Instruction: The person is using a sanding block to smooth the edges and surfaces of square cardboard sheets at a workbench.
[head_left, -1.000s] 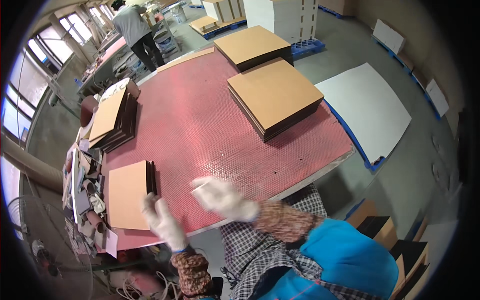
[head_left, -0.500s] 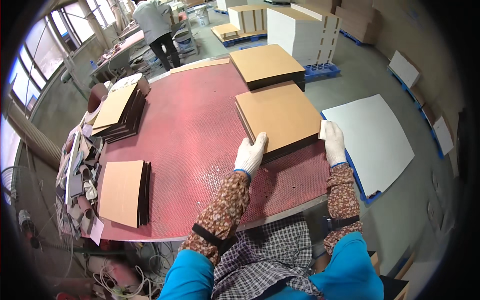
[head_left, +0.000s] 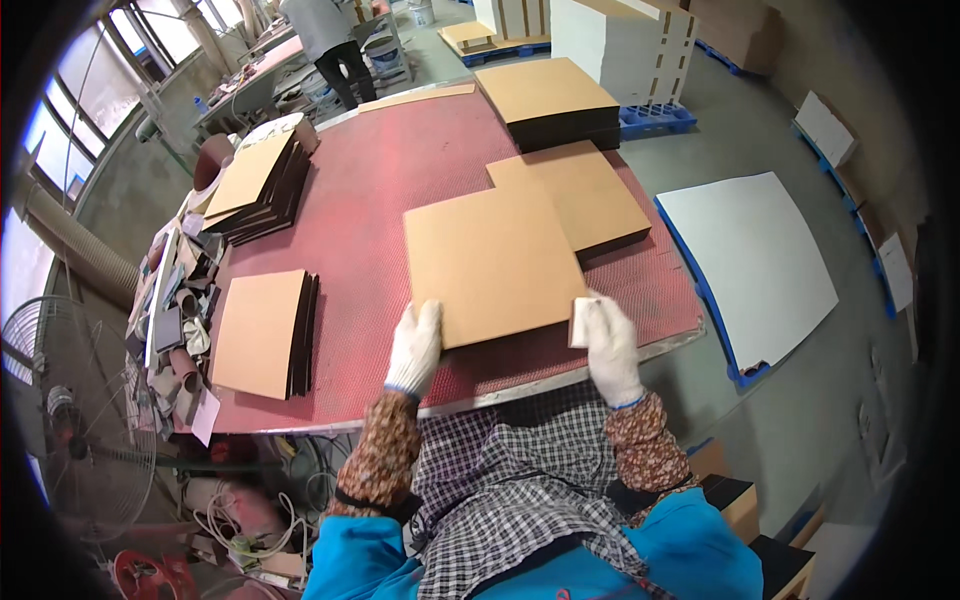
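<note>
A flat square tan board (head_left: 495, 265) is raised off the red mat near the table's front edge. My left hand (head_left: 415, 350), in a white knit glove, grips its near left corner, thumb on top. In my gloved right hand (head_left: 610, 350) is a small white block with a brownish side (head_left: 580, 322), pinched at the board's near right corner. Behind the board, partly covered by it, sits a low stack of tan boards with dark edges (head_left: 590, 195). The fingers under the board are hidden.
A taller board stack (head_left: 550, 85) stands at the table's far right. More boards (head_left: 260, 335) and a fanned stack (head_left: 250, 180) lie on the left, beside a heap of abrasive scraps (head_left: 185, 330). A white-topped pallet (head_left: 750, 260) is right of the table; a person (head_left: 325, 40) stands beyond.
Both hands have drawn the top board off the stack, left and toward me. The rest of the stack stays behind. The small block has moved along in my right hand.
</note>
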